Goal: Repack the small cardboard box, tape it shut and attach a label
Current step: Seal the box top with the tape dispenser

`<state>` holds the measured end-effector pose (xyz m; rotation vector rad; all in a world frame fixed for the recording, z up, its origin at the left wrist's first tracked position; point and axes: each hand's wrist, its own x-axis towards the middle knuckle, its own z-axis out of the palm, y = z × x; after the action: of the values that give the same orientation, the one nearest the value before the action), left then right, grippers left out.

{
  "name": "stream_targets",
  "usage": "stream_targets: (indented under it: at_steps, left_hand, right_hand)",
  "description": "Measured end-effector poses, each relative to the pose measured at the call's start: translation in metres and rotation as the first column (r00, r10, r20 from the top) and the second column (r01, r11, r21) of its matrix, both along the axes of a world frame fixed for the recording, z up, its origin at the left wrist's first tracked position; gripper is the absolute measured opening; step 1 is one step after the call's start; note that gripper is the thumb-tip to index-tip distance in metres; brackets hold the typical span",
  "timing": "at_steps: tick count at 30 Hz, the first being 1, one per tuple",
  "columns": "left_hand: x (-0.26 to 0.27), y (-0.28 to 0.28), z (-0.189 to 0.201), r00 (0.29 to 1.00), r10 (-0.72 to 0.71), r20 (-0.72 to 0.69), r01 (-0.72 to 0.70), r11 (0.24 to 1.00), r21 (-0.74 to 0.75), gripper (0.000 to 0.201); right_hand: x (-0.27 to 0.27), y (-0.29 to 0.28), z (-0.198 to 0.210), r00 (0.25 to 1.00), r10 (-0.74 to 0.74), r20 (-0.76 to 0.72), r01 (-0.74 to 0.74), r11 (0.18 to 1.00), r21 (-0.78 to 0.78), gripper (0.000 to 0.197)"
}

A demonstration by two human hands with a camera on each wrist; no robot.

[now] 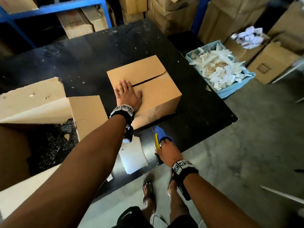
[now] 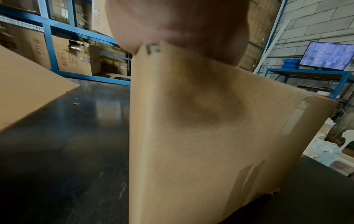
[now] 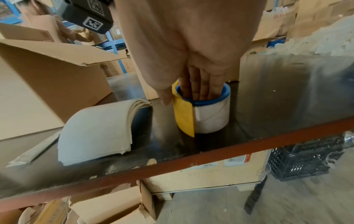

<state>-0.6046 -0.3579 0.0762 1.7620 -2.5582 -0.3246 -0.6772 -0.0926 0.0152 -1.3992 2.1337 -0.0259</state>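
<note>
The small cardboard box [image 1: 153,83] stands on the black table [image 1: 79,58], flaps folded down with a dark seam gap across the top. My left hand [image 1: 128,92] lies flat on the box's near left corner, fingers straight and spread. The left wrist view shows only the palm [image 2: 182,22] above the box's side [image 2: 201,136]. Near the table's front edge my right hand [image 1: 164,143] grips a tape roll [image 3: 210,115] with a blue core and a yellow cutter [image 3: 184,115]. Its fingers [image 3: 199,87] reach inside the core, with the thumb outside. A curled stack of label sheets [image 3: 99,130] lies just left of the roll.
A large open carton [image 1: 32,102] takes up the table's left side. A blue bin of paper scraps [image 1: 218,69] sits on the floor off the right corner, with more cartons [image 1: 271,63] behind. A blue rack [image 1: 49,9] stands at the back. My sandalled feet [image 1: 148,191] are below the front edge.
</note>
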Motion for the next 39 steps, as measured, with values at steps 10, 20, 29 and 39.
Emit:
stream_targets:
  at_steps: [10,20,29,39]
  left_hand:
    - [0.000,0.001,-0.001,1.000,-0.008,0.002,0.008,0.999,-0.040,0.082]
    - [0.001,-0.001,-0.001,1.000,0.007,-0.014,-0.008,0.999,-0.047,0.083]
    - [0.002,0.000,-0.005,0.992,0.065,-0.105,-0.074,0.993,-0.089,0.090]
    - [0.006,0.002,-0.006,0.953,0.162,-0.255,-0.194,0.975,-0.107,0.056]
  right_hand:
    - [-0.016,-0.011,0.025,0.989,-0.149,0.000,0.148,0.986,-0.070,0.030]
    - [-0.120,-0.063,0.159,0.905,-0.193,0.379,0.376,0.778,-0.503,0.035]
    - [-0.141,-0.225,0.172,0.849,0.296,0.439,-0.018,0.845,-0.534,0.064]
    - [-0.124,-0.328,0.166,0.724,0.516,0.457,-0.195,0.789,-0.583,0.060]
